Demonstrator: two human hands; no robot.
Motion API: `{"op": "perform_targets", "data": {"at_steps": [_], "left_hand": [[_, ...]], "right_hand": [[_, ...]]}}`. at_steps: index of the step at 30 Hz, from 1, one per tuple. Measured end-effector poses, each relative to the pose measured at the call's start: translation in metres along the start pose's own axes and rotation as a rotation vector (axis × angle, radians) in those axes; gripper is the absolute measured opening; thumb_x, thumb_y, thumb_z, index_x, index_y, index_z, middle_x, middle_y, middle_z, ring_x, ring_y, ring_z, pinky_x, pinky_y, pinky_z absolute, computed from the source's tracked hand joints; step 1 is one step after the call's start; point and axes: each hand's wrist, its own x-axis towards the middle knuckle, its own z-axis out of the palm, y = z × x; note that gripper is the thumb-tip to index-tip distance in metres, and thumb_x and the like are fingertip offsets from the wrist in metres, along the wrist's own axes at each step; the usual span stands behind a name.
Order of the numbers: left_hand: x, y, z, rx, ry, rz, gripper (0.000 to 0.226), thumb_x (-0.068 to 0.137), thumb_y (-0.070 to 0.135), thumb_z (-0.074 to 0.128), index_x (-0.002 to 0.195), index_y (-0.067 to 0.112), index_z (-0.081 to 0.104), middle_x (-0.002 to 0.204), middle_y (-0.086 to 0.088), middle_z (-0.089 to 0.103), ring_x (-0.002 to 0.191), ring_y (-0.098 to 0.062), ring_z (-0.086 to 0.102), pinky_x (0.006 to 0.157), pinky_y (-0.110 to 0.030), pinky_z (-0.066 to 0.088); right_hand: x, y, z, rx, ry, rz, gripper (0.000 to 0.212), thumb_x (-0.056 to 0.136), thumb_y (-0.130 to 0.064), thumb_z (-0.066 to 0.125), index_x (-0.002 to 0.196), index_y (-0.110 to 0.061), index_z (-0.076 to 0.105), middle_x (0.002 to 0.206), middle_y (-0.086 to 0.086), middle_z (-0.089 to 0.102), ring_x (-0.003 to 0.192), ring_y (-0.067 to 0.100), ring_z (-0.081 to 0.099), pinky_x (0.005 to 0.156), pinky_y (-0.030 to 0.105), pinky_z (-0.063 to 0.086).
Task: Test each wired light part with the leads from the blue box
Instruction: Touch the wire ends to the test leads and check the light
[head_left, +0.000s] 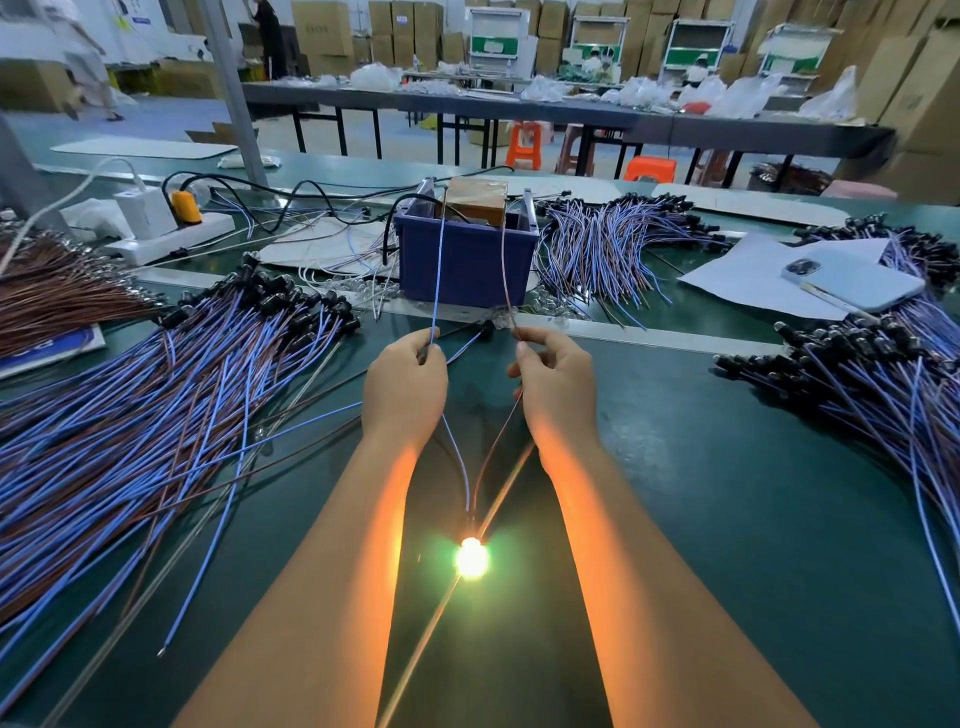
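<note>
Two leads run from the blue box (467, 260) to the hands: left hand (404, 387) pinches the blue lead (438, 270) against the part's blue wire, right hand (556, 379) pinches the brown lead (505, 270) against its brown wire. Light part (471, 557) lit, lying on the bench (727, 519) between the forearms. Risks, judged: either grip slipping breaks contact and reads as a false fail; bare ends touching would short; the untested pile (130, 415) at left could snag or mix with tested ones.
</note>
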Motion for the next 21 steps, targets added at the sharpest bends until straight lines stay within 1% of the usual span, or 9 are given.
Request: {"op": "perform_targets", "data": {"at_steps": [2, 4, 6, 8, 10, 12, 15, 17, 21], "left_hand": [[-0.001, 0.007, 0.001, -0.109, -0.035, 0.064, 0.027, 0.098, 0.016, 0.044, 0.115, 0.03, 0.06, 0.06, 0.003, 0.056, 0.05, -0.008, 0.045, 0.056, -0.027, 0.039], [-0.003, 0.016, 0.005, -0.242, -0.09, 0.09, 0.025, 0.098, 0.013, 0.046, 0.111, 0.027, 0.062, 0.058, 0.007, 0.057, 0.046, -0.002, 0.045, 0.054, -0.022, 0.039], [-0.006, 0.022, 0.008, -0.307, -0.143, 0.095, 0.026, 0.098, 0.009, 0.046, 0.095, 0.027, 0.065, 0.054, 0.014, 0.058, 0.045, 0.002, 0.046, 0.049, -0.014, 0.038], [-0.008, 0.024, 0.009, -0.353, -0.174, 0.049, 0.03, 0.098, 0.009, 0.047, 0.085, 0.027, 0.067, 0.052, 0.016, 0.056, 0.043, 0.001, 0.044, 0.044, -0.011, 0.035], [-0.006, 0.024, 0.008, -0.449, -0.19, -0.048, 0.027, 0.098, 0.011, 0.049, 0.084, 0.023, 0.07, 0.057, 0.01, 0.054, 0.044, -0.005, 0.04, 0.04, -0.014, 0.032], [-0.005, 0.023, 0.008, -0.522, -0.206, -0.12, 0.023, 0.097, 0.014, 0.051, 0.085, 0.018, 0.071, 0.061, 0.004, 0.052, 0.044, -0.007, 0.038, 0.039, -0.016, 0.03], [-0.005, 0.021, 0.008, -0.561, -0.219, -0.159, 0.022, 0.097, 0.015, 0.054, 0.08, 0.016, 0.069, 0.057, 0.008, 0.052, 0.042, -0.004, 0.039, 0.041, -0.015, 0.032], [-0.004, 0.02, 0.008, -0.592, -0.191, -0.184, 0.022, 0.097, 0.014, 0.055, 0.079, 0.015, 0.068, 0.057, 0.008, 0.051, 0.043, -0.003, 0.04, 0.041, -0.014, 0.034], [0.0, 0.018, 0.005, -0.681, -0.125, -0.247, 0.02, 0.098, 0.013, 0.053, 0.084, 0.013, 0.068, 0.051, 0.013, 0.051, 0.042, -0.002, 0.043, 0.042, -0.014, 0.039]], "right_hand": [[-0.003, -0.003, 0.005, 0.069, -0.003, -0.072, 0.023, 0.096, -0.008, 0.053, 0.101, -0.026, 0.066, 0.067, -0.004, 0.059, 0.055, 0.009, 0.05, 0.054, 0.02, 0.043], [-0.007, -0.006, 0.011, 0.124, -0.027, -0.131, 0.023, 0.094, -0.003, 0.056, 0.099, -0.02, 0.07, 0.073, -0.007, 0.063, 0.06, 0.005, 0.054, 0.061, 0.019, 0.046], [-0.009, -0.007, 0.016, 0.151, -0.051, -0.157, 0.022, 0.091, 0.002, 0.058, 0.096, -0.015, 0.072, 0.079, -0.008, 0.068, 0.066, 0.001, 0.061, 0.066, 0.017, 0.049], [-0.009, -0.006, 0.017, 0.139, -0.047, -0.172, 0.021, 0.088, 0.003, 0.062, 0.088, -0.016, 0.07, 0.077, -0.008, 0.068, 0.066, -0.002, 0.062, 0.066, 0.013, 0.049], [-0.006, -0.004, 0.015, 0.096, -0.017, -0.178, 0.021, 0.085, 0.001, 0.067, 0.08, -0.019, 0.066, 0.071, -0.009, 0.066, 0.062, -0.002, 0.06, 0.063, 0.013, 0.048], [-0.005, -0.003, 0.014, 0.083, -0.012, -0.169, 0.022, 0.083, -0.001, 0.07, 0.076, -0.021, 0.065, 0.069, -0.007, 0.066, 0.064, 0.002, 0.062, 0.065, 0.016, 0.049], [-0.006, -0.004, 0.014, 0.098, -0.062, -0.163, 0.023, 0.083, -0.001, 0.07, 0.075, -0.022, 0.069, 0.069, -0.01, 0.068, 0.065, 0.002, 0.062, 0.067, 0.019, 0.051], [-0.007, -0.004, 0.014, 0.129, -0.081, -0.135, 0.024, 0.086, -0.002, 0.065, 0.077, -0.024, 0.07, 0.072, -0.01, 0.069, 0.066, 0.001, 0.062, 0.068, 0.022, 0.053], [-0.006, -0.002, 0.014, 0.124, -0.096, -0.038, 0.023, 0.086, -0.002, 0.064, 0.08, -0.024, 0.066, 0.074, -0.004, 0.067, 0.062, 0.006, 0.057, 0.061, 0.022, 0.047]]}}
